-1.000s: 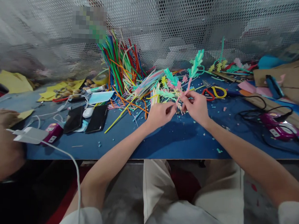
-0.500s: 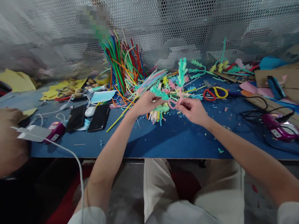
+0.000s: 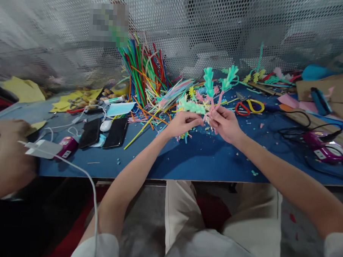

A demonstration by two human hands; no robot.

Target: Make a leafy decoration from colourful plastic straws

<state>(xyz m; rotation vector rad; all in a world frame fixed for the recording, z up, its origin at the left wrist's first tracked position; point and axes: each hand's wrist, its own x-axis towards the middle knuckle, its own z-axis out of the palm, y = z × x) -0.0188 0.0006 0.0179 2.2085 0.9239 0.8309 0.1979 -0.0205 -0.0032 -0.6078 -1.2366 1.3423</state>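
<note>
Both my hands meet over the middle of the blue table [image 3: 204, 160]. My left hand [image 3: 183, 124] and my right hand [image 3: 225, 123] pinch the lower stems of a bundle of cut straw pieces [image 3: 210, 88], with teal, green and pink fringed tips standing up above the fingers. Short straw ends hang below my left hand. A big heap of long coloured straws [image 3: 145, 74] leans against the mesh wall just behind and left of my hands.
Red-and-yellow scissors [image 3: 250, 106] lie right of the bundle. A purple glue gun [image 3: 324, 148] with black cord sits far right. Two black phones [image 3: 105, 132], a white mouse and a face mask lie left. Another person's hand [image 3: 6, 136] rests at the left edge.
My left hand has moved back from the left to meet the right hand again. The bundle has turned, so that its teal tips stand upright above my fingers.
</note>
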